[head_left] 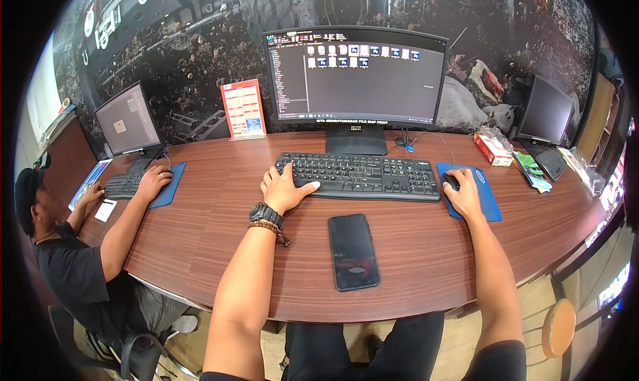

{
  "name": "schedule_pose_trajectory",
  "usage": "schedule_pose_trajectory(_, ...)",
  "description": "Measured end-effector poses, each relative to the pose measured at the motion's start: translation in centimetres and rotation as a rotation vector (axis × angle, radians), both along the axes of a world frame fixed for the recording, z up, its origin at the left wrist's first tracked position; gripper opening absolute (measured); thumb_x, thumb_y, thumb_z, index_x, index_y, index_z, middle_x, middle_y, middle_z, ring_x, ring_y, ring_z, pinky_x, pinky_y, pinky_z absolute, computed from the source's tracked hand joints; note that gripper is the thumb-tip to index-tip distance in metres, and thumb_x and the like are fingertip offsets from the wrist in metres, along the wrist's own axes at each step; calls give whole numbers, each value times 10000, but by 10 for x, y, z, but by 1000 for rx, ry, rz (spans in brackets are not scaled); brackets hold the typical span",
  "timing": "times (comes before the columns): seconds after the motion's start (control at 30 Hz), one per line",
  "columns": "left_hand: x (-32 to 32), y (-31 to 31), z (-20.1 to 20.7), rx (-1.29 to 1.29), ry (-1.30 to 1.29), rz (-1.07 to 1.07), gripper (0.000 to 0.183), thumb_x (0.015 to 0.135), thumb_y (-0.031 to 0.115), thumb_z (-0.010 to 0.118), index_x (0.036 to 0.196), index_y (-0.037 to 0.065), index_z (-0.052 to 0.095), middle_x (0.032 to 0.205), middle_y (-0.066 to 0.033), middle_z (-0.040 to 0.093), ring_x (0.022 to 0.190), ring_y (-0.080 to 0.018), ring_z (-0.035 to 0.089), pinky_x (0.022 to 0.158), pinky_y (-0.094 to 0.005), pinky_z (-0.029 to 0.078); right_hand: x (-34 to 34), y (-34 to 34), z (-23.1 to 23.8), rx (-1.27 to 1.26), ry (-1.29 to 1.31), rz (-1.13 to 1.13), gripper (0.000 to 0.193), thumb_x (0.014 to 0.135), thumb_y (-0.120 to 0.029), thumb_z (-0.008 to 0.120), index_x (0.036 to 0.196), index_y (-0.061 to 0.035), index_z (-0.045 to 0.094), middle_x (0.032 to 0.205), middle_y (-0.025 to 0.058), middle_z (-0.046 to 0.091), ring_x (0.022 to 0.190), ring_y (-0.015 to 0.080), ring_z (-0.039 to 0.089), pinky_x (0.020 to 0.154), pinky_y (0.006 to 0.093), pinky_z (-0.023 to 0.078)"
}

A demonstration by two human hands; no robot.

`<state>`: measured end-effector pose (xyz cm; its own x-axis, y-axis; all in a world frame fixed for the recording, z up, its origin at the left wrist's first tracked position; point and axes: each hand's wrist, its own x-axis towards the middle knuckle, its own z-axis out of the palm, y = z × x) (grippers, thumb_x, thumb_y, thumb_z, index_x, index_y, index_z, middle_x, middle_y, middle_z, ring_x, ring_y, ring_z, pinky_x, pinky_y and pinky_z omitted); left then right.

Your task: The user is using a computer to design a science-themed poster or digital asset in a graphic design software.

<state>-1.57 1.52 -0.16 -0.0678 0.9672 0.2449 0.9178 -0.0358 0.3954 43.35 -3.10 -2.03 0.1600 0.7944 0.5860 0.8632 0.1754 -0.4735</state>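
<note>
My left hand [286,189] rests on the left end of a black keyboard [363,176], its fingers spread over the keys and the thumb stretched to the right. A dark watch [266,214] and a beaded bracelet [266,226] circle that wrist. To the right of the keyboard, my right hand [464,192] is curled over a black computer mouse [452,181], mostly hidden under the fingers. The mouse sits on a blue mouse pad [489,204]. Behind the keyboard stands a wide monitor [379,91] showing file icons on a dark window.
A black phone [353,251] lies between my forearms on the wooden desk [200,214]. A red-and-white sign [243,109] stands left of the monitor. At left, another person [73,254] uses a keyboard and mouse. A tissue box [494,149] and second monitor [546,110] stand at right.
</note>
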Motion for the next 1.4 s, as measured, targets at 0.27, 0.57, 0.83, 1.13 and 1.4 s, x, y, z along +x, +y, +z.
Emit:
schedule_pose_trajectory(0.27, -2, -1, 0, -8, -5, -2, 1045, 733, 726, 720, 1493, 74, 425, 1456, -298, 383, 1371, -454, 336, 1135, -561, 261, -3, -1, 2, 1, 2, 46, 354, 828, -211, 673, 1139, -42, 681, 1177, 179, 579, 1104, 372, 596, 964, 434, 490)
schedule_pose_trajectory(0.57, -1, -1, 1, -3, -2, 7, 1044, 727, 720, 729, 1495, 80, 427, 1453, -292, 391, 1369, -451, 341, 1132, -557, 265, -3, -1, 3, -16, -12, 50, 361, 834, -214, 671, 1151, -42, 679, 1201, 184, 573, 1127, 383, 585, 978, 439, 482)
schedule_pose_trajectory(0.83, -2, -1, 0, 0, 0, 4, 1049, 724, 727, 727, 1495, 82, 426, 1455, -292, 390, 1364, -454, 346, 1130, -558, 269, -2, 0, 2, -9, -13, 56, 357, 831, -211, 674, 1146, -44, 679, 1192, 177, 578, 1115, 378, 593, 971, 436, 487)
schedule_pose_trajectory(1.13, -1, 0, -1, 5, -3, -1, 1032, 730, 714, 731, 1484, 74, 434, 1450, -307, 388, 1373, -471, 331, 1135, -571, 259, -2, -1, 2, 17, -14, 90, 353, 825, -204, 678, 1137, -40, 678, 1164, 179, 584, 1087, 378, 600, 953, 434, 492)
schedule_pose_trajectory(1.4, -2, 0, -1, 5, -3, 0, 1041, 728, 714, 732, 1488, 70, 429, 1446, -305, 394, 1368, -464, 338, 1130, -568, 263, -5, -2, 3, 19, -9, 76, 348, 823, -200, 675, 1130, -34, 679, 1160, 181, 585, 1091, 379, 597, 961, 435, 488)
